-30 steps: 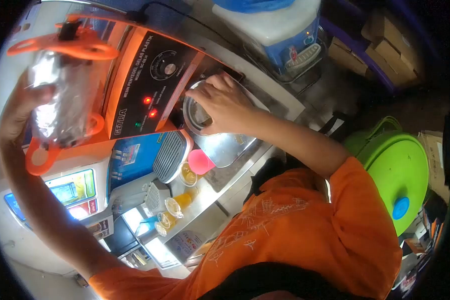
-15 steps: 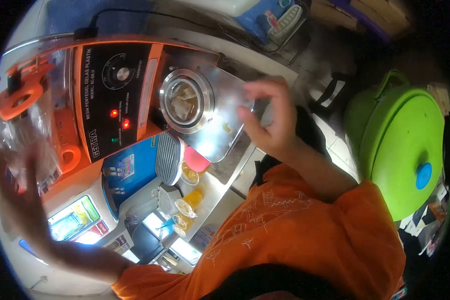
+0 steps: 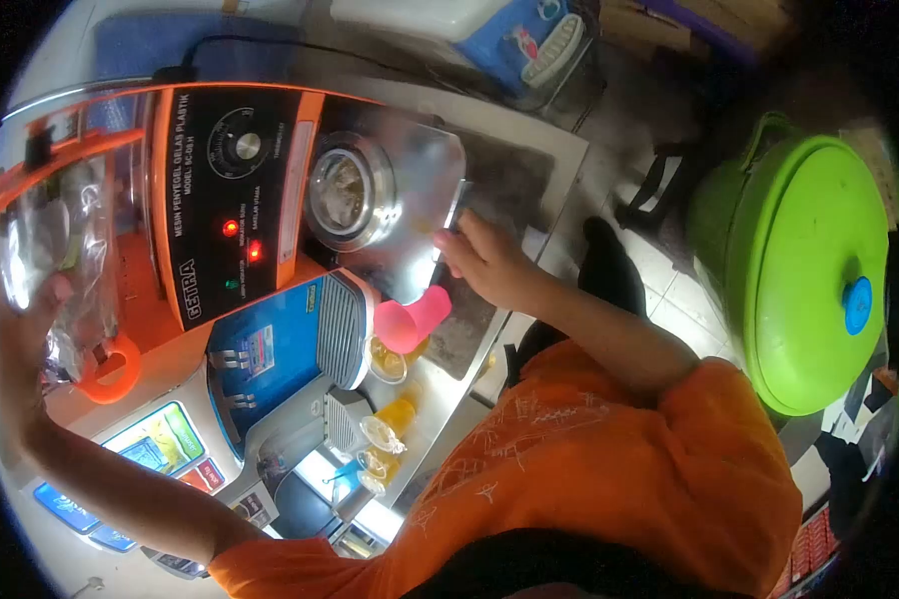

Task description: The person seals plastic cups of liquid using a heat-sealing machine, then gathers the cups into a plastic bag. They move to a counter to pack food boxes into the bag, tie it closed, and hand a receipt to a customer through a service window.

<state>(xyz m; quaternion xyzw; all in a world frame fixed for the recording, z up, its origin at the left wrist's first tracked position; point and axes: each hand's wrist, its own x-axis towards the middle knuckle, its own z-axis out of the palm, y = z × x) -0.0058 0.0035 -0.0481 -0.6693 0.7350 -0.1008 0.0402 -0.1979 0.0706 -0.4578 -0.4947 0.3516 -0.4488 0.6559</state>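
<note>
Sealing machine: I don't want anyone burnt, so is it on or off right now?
On: two red lamps glow on the front panel of the sealing machine.

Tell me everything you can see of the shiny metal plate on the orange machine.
The metal plate is flat, silvery and smooth, with rounded outer corners and bright glare. It sticks out from the black front of the orange machine. A thick, round metal ring sits on it near the machine, with something pale and lumpy inside, too unclear to name. The fingers of the right hand are at its outer edge and seem to touch it.
</note>
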